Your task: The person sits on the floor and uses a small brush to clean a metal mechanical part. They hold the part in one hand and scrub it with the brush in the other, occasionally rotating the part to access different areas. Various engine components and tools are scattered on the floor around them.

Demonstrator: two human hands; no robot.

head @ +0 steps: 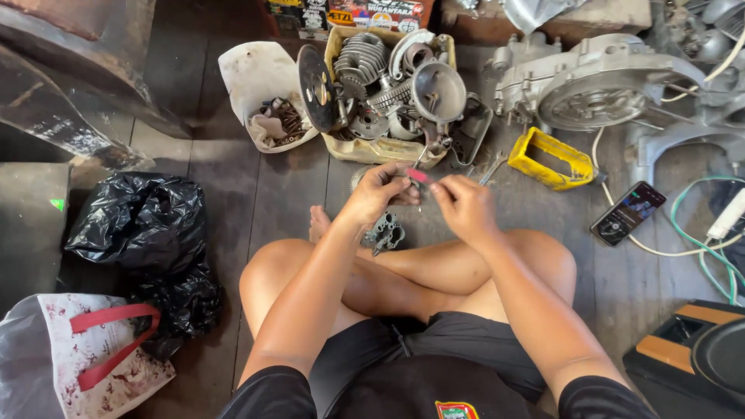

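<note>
I sit cross-legged on a dark wooden floor. My left hand [378,194] and my right hand [464,206] meet in front of my knees, both pinching a small red-handled tool [417,176] with a thin metal tip. Just below my left hand a small grey metal engine part [386,231] lies on the floor by my foot. What the tool's tip touches is too small to tell.
A yellowish tub [388,147] of gears and engine parts stands ahead, a white container [264,93] of small rusty parts to its left. An engine casing [597,85], yellow bracket [551,159] and phone [628,213] lie right. Black plastic bags [143,225] sit left.
</note>
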